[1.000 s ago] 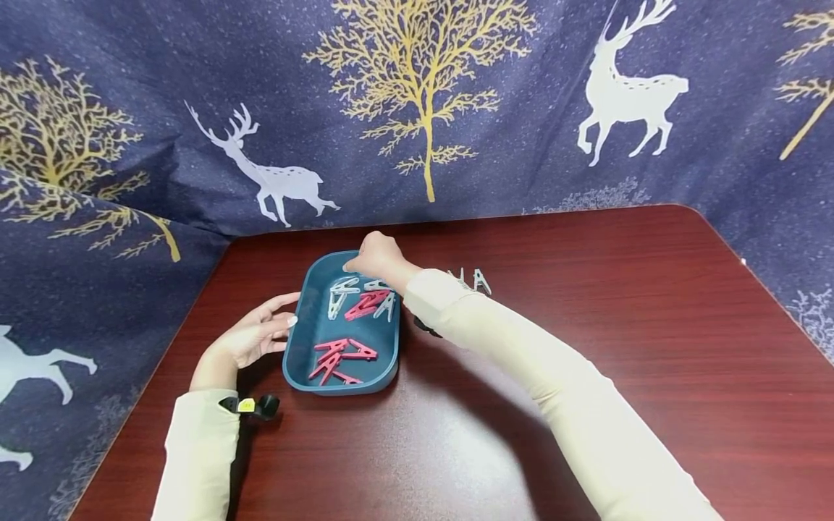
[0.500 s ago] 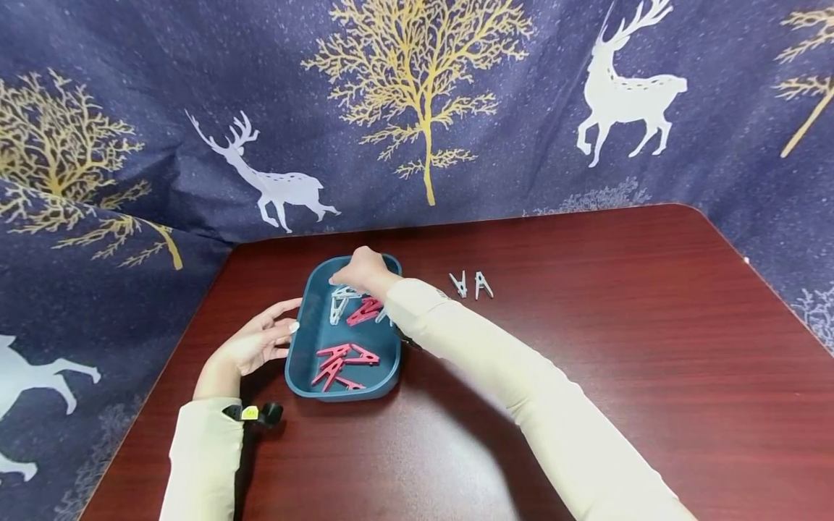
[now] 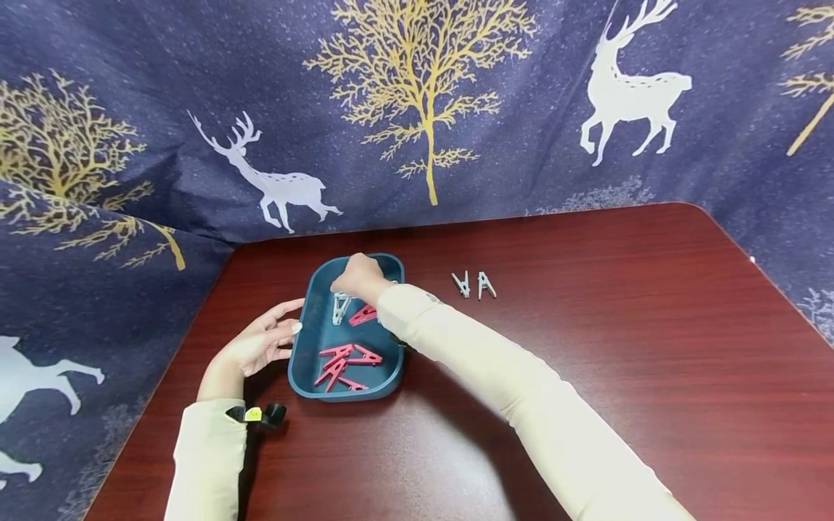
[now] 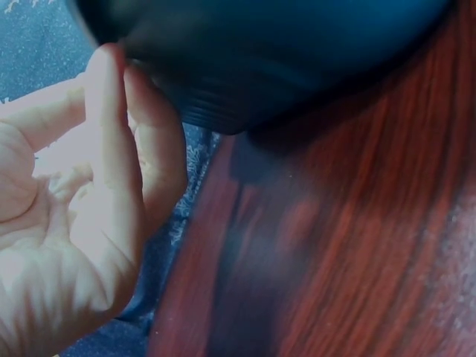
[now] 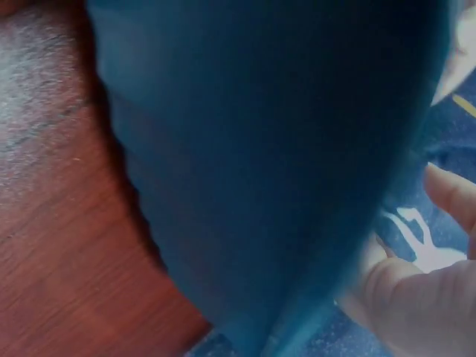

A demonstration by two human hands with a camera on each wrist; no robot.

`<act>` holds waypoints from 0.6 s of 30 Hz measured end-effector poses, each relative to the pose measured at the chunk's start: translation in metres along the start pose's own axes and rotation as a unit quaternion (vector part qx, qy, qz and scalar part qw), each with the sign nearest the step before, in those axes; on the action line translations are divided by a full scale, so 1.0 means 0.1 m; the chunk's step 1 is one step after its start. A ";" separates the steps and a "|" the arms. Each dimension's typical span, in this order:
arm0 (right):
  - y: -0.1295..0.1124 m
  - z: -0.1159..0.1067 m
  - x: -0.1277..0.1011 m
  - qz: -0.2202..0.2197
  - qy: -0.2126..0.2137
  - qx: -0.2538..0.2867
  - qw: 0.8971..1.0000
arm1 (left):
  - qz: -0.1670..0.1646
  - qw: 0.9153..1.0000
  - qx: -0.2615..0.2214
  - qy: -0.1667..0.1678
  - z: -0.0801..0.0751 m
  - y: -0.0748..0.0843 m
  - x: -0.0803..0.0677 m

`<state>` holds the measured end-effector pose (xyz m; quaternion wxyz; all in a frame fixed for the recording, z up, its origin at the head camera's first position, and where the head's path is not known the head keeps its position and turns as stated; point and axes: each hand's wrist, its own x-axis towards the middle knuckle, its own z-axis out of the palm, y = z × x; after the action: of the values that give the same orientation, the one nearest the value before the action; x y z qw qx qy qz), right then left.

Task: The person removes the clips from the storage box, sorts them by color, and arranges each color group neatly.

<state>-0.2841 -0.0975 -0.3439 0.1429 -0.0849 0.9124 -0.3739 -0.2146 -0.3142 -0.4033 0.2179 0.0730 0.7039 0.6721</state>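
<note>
Clothespins, red and pale, lie inside the teal tray, which sits toward the left edge of the surface. My right hand reaches into the tray's far end over the pale pin; I cannot tell whether its grip pinches it. My left hand, fingers relaxed and spread, touches the tray's left wall. Two pale clothespins lie right of the tray, near the far edge.

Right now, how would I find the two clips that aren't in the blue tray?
Start at the dark red table and find the blue tray near its left side. To the tray's right, on bare wood, a pair of white clothespins sits side by side. Unlike the red ones, they lie outside the tray.
</note>
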 end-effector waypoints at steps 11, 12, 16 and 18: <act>0.07 0.27 -0.02 -0.046 -0.017 -0.054 0.997 | -0.005 1.000 0.003 0.006 0.01 -0.02 0.00; 0.06 0.28 -0.02 -0.045 -0.019 -0.050 0.998 | -0.005 1.000 0.003 0.006 0.01 -0.01 0.00; 0.06 0.30 -0.02 -0.044 -0.021 -0.051 0.998 | -0.006 1.000 0.001 0.007 0.01 0.01 0.00; 0.06 0.30 0.00 -0.047 -0.023 -0.060 0.997 | -0.008 1.000 0.001 0.009 0.01 0.01 0.00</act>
<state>-0.2742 -0.1132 -0.3687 0.1408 -0.1442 0.9247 -0.3230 -0.2140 -0.3133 -0.4027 0.2172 0.0611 0.7069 0.6704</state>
